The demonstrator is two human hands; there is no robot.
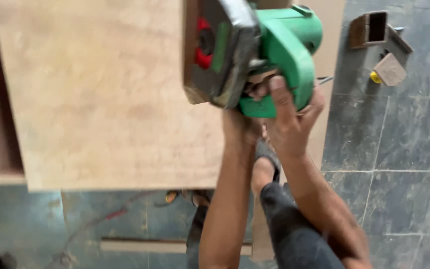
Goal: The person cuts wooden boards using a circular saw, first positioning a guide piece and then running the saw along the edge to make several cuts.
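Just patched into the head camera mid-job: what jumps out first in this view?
First, the green power tool at top centre, tilted so its grey metal base and a red part show. The right hand grips its handle from below, and the left hand is tucked under it, mostly hidden. Behind lies a large pale plywood sheet, with small wood offcuts on the dark tiled floor at upper right.
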